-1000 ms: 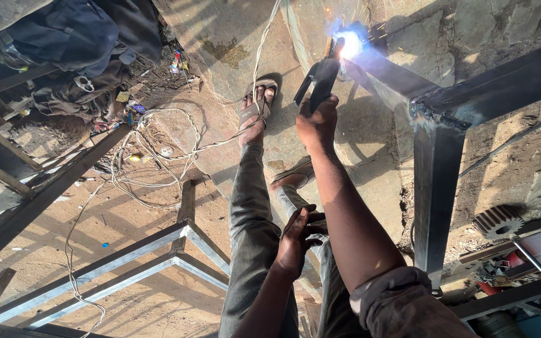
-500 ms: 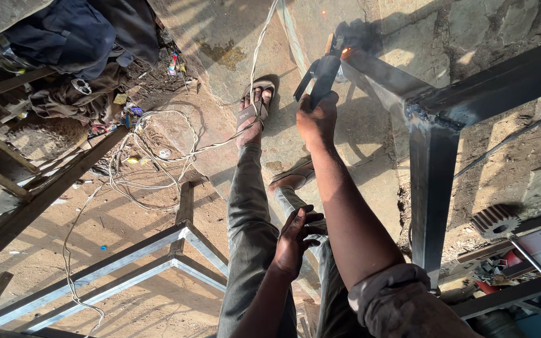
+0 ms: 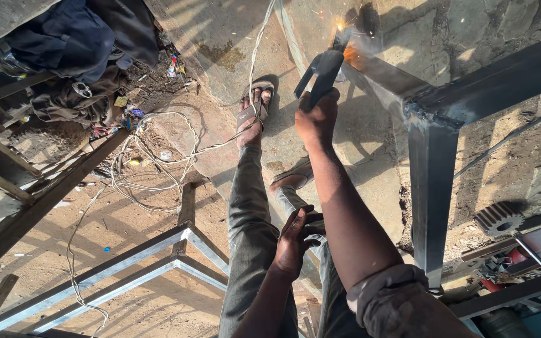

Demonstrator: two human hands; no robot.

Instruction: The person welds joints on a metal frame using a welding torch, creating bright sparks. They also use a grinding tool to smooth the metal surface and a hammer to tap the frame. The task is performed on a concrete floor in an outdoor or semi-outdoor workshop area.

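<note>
My right hand grips a dark welding electrode holder, raised to the far end of a dark steel tube frame. Small orange sparks glow where the rod tip meets the metal. My left hand rests low on my right knee, fingers curled around a small dark object that I cannot make out. My legs in grey trousers reach forward, with sandalled feet on the concrete.
A white twisted cable loops across the ground toward the holder. A pale metal frame lies at lower left. Dark clothes and scrap are piled at upper left. A toothed gear wheel sits at right.
The bright blue-white arc seen one second ago has died down to small orange sparks. My right hand with the holder has stayed at the joint. The left hand has not moved.
</note>
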